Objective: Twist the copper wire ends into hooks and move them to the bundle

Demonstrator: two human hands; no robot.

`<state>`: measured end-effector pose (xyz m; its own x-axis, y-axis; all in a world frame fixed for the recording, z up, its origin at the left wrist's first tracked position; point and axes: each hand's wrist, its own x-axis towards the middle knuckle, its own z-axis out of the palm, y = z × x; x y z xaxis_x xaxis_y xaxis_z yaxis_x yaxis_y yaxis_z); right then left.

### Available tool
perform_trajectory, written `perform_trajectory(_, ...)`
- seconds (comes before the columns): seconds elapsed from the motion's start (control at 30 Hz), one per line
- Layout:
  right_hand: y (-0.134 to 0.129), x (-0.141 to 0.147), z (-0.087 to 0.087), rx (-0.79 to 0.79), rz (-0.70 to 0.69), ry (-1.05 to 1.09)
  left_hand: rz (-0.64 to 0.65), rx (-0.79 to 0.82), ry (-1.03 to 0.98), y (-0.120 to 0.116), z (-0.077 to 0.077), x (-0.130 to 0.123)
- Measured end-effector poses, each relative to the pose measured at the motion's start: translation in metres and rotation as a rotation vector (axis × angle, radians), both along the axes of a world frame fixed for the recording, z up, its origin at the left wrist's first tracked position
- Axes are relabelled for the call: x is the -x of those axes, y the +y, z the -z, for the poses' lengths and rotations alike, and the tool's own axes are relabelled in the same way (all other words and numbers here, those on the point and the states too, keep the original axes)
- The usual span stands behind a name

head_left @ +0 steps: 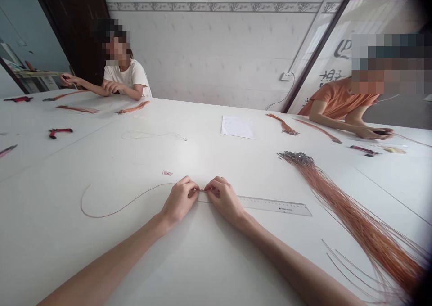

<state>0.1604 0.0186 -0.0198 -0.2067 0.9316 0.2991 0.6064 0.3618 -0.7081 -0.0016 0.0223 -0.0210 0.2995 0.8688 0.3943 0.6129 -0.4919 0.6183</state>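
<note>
My left hand (181, 199) pinches a thin reddish-brown cord (125, 205), whose loose length curls away to the left over the table. Facing it, my right hand (224, 198) is also pinched, on the same cord close to its end; the fingertips are a short gap apart. Beneath and beside my right hand lies a clear ruler (276, 205), its left end under my fingers. What exactly sits between the fingertips is too small to make out. A small red-and-white label (167, 173) lies just beyond my left hand.
A thick bundle of orange-brown cords (351, 211) with metal ends lies at right. A white paper (238, 127) is farther back. Red-handled pliers (60, 132) lie at left, another pair (364, 150) at right. Two people sit across the white table (141, 261), smaller cord bundles near them.
</note>
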Motion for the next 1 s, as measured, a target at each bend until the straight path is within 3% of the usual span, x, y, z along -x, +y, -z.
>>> perform_trajectory(0.2,-0.002,0.001,0.002,-0.076,-0.006,0.024,-0.007,-0.048,-0.007,-0.002,-0.003,0.0)
perform_trajectory(0.53,-0.009,0.0,-0.003,-0.345,-0.052,0.041,-0.019,-0.278,-0.07,-0.009,-0.01,0.001)
perform_trajectory(1.0,-0.024,-0.001,-0.007,-0.645,-0.137,0.149,0.056,-0.526,-0.187,-0.029,-0.022,-0.005)
